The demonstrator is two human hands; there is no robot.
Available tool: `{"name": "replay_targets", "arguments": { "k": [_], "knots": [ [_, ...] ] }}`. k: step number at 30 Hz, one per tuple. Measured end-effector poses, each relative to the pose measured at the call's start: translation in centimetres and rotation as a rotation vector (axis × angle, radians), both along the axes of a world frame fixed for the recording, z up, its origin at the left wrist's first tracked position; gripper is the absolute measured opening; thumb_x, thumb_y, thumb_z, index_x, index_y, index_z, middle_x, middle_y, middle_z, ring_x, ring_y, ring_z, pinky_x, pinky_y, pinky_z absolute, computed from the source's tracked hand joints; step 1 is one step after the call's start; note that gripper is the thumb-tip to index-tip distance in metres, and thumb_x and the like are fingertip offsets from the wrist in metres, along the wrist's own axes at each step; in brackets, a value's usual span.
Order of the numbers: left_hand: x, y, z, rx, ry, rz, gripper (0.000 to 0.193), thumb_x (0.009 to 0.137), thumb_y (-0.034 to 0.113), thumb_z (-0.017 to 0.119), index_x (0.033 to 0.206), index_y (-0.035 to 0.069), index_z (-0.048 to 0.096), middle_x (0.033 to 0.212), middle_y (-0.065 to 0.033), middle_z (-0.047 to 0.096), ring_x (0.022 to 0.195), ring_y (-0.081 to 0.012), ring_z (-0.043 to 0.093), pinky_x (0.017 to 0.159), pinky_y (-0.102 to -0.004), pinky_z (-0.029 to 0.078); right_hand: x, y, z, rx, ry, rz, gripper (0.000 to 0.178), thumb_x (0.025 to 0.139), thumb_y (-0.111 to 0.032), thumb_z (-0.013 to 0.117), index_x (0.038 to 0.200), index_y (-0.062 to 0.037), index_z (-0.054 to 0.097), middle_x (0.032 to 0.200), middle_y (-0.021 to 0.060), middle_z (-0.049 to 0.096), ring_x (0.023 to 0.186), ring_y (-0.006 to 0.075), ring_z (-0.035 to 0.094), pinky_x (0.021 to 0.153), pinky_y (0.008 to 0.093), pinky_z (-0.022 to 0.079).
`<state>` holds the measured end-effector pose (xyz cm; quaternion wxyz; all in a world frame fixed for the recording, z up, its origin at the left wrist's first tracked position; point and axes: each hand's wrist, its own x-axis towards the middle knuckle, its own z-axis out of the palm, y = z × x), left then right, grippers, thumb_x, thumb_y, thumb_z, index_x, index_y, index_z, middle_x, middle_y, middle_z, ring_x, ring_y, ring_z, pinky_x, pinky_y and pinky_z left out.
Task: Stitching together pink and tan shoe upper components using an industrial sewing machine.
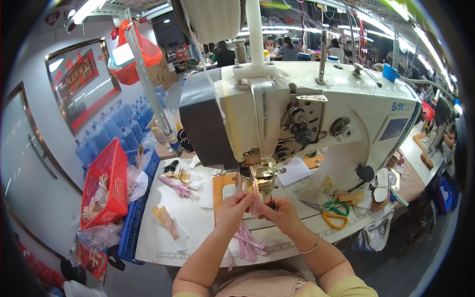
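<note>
Left hand [239,207] and right hand [281,216] hold a narrow pinch on a pink strip [256,199] just before the sewing machine's [346,106] needle area. Apparent step: positioning for stitching; next move likely requires steady alignment. Further pink strips [247,243] lie at the worktop's [200,227] front edge.

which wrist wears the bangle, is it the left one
No, the thin bangle circles the wrist of the right hand, and none shows at the wrist of the left hand.
</note>
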<state>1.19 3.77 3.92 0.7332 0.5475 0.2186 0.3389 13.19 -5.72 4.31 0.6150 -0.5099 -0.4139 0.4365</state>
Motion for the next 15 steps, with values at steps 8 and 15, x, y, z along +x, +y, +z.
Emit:
{"name": "replay_targets", "arguments": {
  "k": [8,15],
  "knots": [
    [0.2,2.3,1.7,0.216,0.138,0.022,0.022,0.084,0.023,0.056,0.076,0.003,0.058,0.065,0.0008,0.054,0.059,-0.0057,0.048,0.053,-0.0198,0.038,0.5,2.0,1.2,0.026,0.111,-0.051,0.020,0.078,-0.022,0.063,0.072,-0.0037,0.058,0.062,0.0015,0.057,0.051,0.0028,0.045,0.045,0.0154,0.033],
    [-0.6,3.8,2.4,-0.134,0.074,-0.307,0.013,0.082,0.015,0.055,0.073,0.006,0.053,0.060,0.0012,0.044,0.050,-0.0066,0.039,0.044,-0.0201,0.028,0.8,1.4,0.2,0.590,-0.717,-0.488,0.022,0.063,-0.006,0.073,0.079,-0.0065,0.058,0.067,0.0020,0.050,0.050,0.0099,0.046,0.044,0.0215,0.038]
  ]
}}
